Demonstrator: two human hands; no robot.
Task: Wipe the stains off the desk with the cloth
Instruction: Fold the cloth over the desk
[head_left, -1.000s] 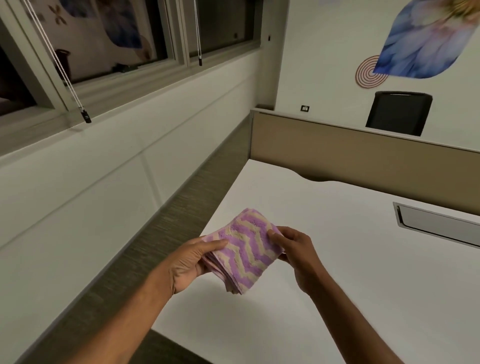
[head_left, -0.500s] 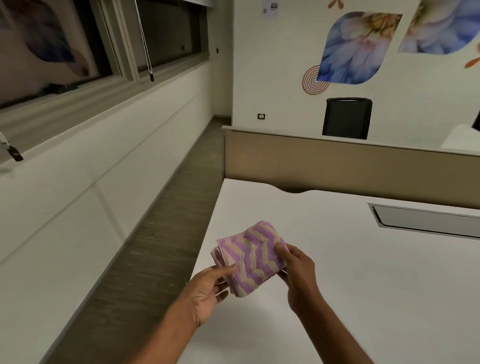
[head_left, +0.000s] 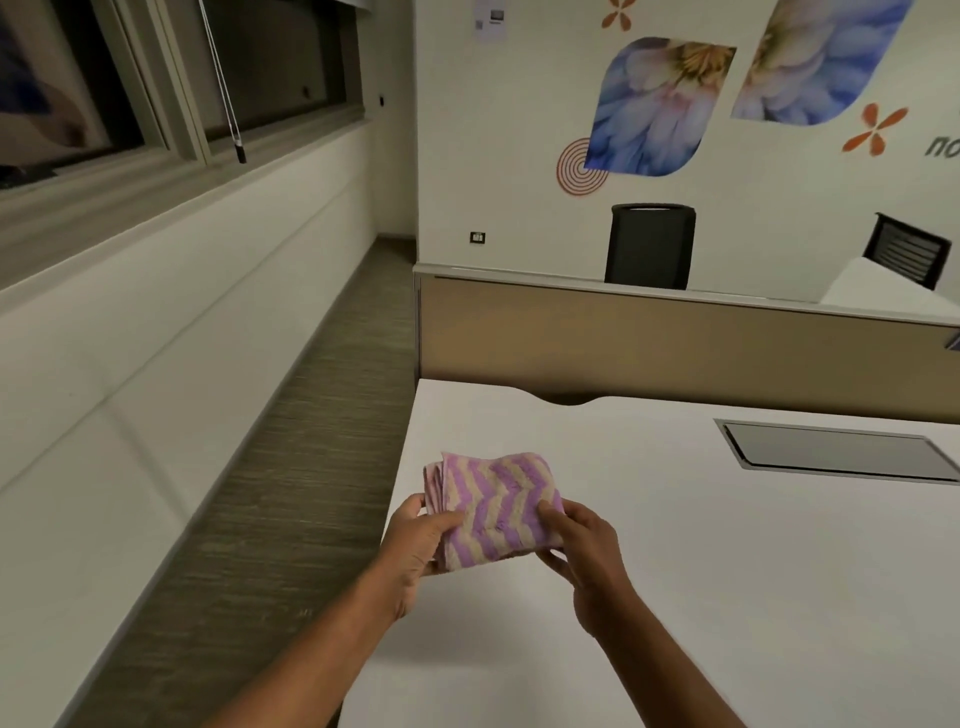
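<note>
A folded cloth (head_left: 493, 506) with purple and beige zigzag stripes hangs in the air over the left edge of the white desk (head_left: 727, 571). My left hand (head_left: 415, 551) grips its left side, thumb on top. My right hand (head_left: 587, 551) pinches its right edge. The cloth does not touch the desk. I can make out no stains on the desk surface in this view.
A tan divider panel (head_left: 675, 353) runs along the desk's far side. A grey cable hatch (head_left: 831, 449) is set in the desktop at the right. Two black chairs (head_left: 649, 244) stand beyond the divider. A carpeted aisle (head_left: 291, 493) and a white wall lie left.
The view has swung to the right and up, showing more of the far wall. My left hand, loose half a second ago, has closed on the cloth again. The cloth stays in both hands.
</note>
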